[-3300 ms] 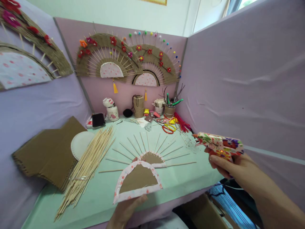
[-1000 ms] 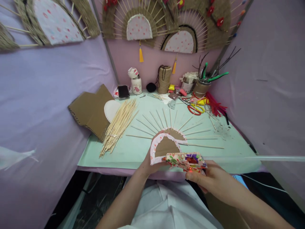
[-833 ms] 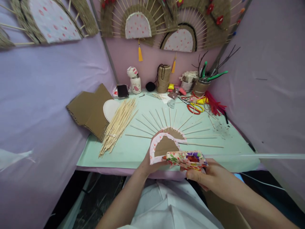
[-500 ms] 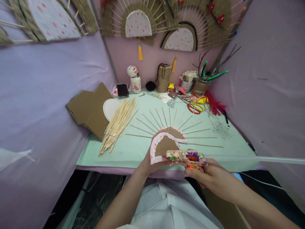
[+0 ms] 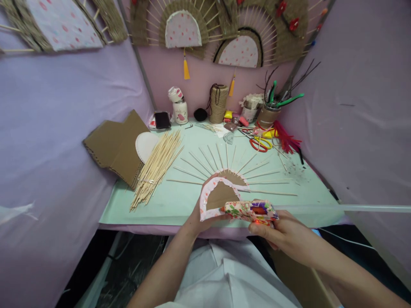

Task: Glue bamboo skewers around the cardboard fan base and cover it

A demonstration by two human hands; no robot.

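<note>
A half-round cardboard piece (image 5: 221, 196) with a pink-and-white fabric rim is held up in my left hand (image 5: 196, 217), whose fingers are mostly hidden behind it. My right hand (image 5: 282, 233) grips a glue gun (image 5: 250, 211) wrapped in flowered cloth, with a small red light on it and a long clear glue stick (image 5: 321, 208) out of its back. The gun's nozzle is at the piece's lower rim. Behind, on the table, lies a second half-round cardboard (image 5: 231, 176), with thin sticks (image 5: 192, 167) fanned out around it.
A bundle of wooden sticks (image 5: 157, 171), a white oval (image 5: 146, 146) and folded cardboard (image 5: 117, 143) lie left. Scissors (image 5: 260, 144), red fuzzy stems (image 5: 287, 139), twine (image 5: 218, 104), a white jar (image 5: 180, 112) and a tool can (image 5: 269, 115) stand or lie behind. Fans (image 5: 183, 30) hang above.
The view has shifted slightly, moving the scene a little left in the picture. Both hands keep their holds, and the nozzle remains at the piece's lower rim.
</note>
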